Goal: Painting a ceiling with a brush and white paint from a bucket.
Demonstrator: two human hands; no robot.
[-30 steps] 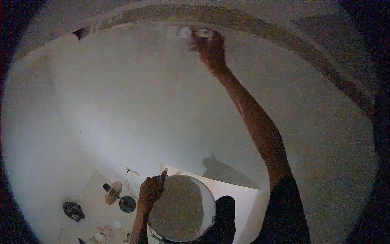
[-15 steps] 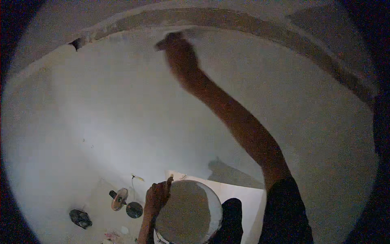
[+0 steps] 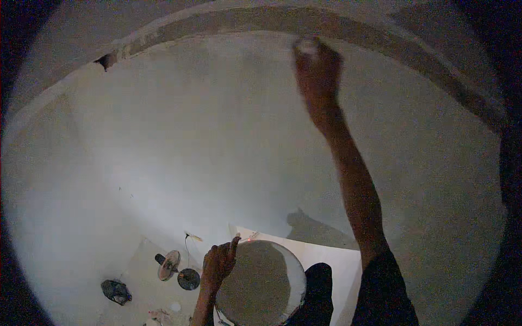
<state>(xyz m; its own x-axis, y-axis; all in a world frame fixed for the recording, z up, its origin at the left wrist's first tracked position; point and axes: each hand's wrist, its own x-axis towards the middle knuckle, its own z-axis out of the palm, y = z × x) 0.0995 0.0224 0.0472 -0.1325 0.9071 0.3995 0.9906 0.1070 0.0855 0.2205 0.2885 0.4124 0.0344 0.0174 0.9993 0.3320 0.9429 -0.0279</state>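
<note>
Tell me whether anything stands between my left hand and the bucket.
Nothing visible does: your left hand is right at the bucket, on its left side. Whether the fingers grip the rim, I cannot tell.

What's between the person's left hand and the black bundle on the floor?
In the head view, what looks like a fan with a dark round base is between the left hand and the black bundle.

The right hand is blurring and hiding most of a pale object; the lower edge is cutting off the bucket and small floor items, which are appearing indistinct.
</note>
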